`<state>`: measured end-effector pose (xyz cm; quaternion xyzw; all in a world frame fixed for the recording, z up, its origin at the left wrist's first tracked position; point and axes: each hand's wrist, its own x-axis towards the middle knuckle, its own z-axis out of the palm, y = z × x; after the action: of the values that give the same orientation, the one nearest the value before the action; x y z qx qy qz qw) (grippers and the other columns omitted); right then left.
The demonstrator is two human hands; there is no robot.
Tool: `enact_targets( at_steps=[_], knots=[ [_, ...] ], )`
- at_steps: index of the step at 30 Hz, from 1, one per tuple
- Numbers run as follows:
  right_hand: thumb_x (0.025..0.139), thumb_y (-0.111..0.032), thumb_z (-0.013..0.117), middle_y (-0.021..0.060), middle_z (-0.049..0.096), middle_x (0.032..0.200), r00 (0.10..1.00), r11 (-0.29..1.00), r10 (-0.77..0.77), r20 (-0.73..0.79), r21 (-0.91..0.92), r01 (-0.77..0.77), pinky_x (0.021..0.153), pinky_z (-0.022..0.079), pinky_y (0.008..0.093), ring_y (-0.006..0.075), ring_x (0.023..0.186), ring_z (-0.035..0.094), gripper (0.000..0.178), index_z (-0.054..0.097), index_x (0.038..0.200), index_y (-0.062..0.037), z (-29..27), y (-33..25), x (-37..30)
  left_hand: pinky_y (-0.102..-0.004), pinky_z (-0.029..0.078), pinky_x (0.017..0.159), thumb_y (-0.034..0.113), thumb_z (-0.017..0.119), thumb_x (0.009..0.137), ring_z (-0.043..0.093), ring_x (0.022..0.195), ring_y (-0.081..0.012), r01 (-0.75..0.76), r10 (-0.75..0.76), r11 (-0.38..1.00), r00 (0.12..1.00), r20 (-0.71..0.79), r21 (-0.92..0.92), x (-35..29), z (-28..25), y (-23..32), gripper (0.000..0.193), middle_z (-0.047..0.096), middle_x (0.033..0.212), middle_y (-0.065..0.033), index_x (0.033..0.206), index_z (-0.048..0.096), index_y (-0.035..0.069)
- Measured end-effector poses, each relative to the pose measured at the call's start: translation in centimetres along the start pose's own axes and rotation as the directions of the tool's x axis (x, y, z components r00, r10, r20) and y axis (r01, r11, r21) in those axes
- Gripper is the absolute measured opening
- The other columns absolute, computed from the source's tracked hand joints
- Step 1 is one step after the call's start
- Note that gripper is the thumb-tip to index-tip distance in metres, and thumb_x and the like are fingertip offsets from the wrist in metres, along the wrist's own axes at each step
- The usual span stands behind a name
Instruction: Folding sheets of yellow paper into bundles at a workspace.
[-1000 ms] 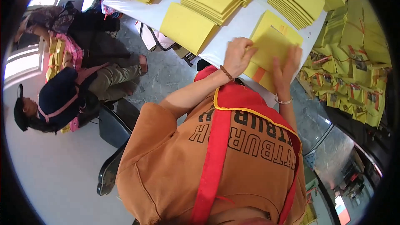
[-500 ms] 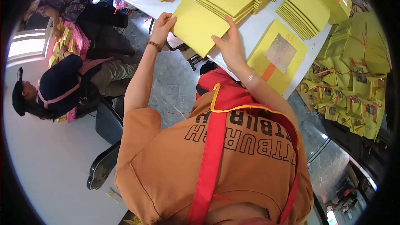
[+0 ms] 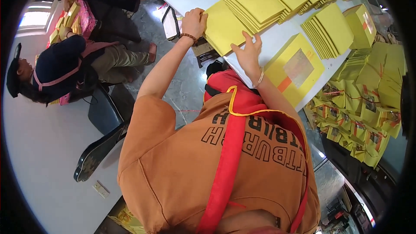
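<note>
My left hand (image 3: 194, 22) is closed on the left edge of a flat yellow paper packet (image 3: 223, 25). The packet lies at the table's near corner, against a fanned stack of similar yellow packets (image 3: 255, 0). At its right side is my right hand (image 3: 248, 56), with fingers apart and the tips close to the packet's edge; whether they touch it I cannot tell. To the right of that hand lies a larger yellow packet (image 3: 299, 45) with a pale square window and an orange strip.
More yellow stacks (image 3: 329, 30) cover the white table (image 3: 277, 41). A pile of yellow bags (image 3: 355, 112) with red ties stands at the right. To the left, a person in a dark top (image 3: 60, 65) sits by a pink-covered table, near a black chair (image 3: 104, 112).
The yellow packet has gone from being held up between both hands to lying against the fanned stack. My right fingers have spread off its edge. The view has shifted.
</note>
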<state>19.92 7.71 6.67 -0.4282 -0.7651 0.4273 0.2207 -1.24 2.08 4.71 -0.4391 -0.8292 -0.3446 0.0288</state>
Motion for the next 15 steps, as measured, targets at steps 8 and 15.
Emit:
enact_targets(
  at_steps=[8,15],
  knots=[
    [0.082,-0.039,0.055,0.0116,0.039,0.134,0.813,0.620,-0.508,0.284,-0.535,0.574,0.095,0.025,0.0518,0.0324,0.124,0.031,0.044,0.052,0.122,-0.0201,-0.8,-1.8,-2.0,-0.0434,0.042,0.073,0.025,0.060,0.079,0.053,0.087,-0.0320,-0.004,0.005,0.997,1.000,-0.012,0.077,-0.1,0.0,-0.3,0.021,0.059,0.093,-0.0108,0.092,0.061,0.008],
    [0.081,-0.039,0.057,0.0090,0.046,0.127,0.830,0.654,-0.444,0.339,-0.511,0.558,0.084,0.035,0.0483,0.0333,0.116,0.038,0.039,0.057,0.118,-0.0254,-1.1,-2.0,-0.8,-0.0472,0.034,0.084,0.037,0.059,0.079,0.044,0.106,-0.0298,-0.322,0.307,0.920,0.947,0.099,0.222,0.4,0.6,2.4,0.036,0.050,0.115,-0.0087,0.108,0.057,0.015]
  ],
)
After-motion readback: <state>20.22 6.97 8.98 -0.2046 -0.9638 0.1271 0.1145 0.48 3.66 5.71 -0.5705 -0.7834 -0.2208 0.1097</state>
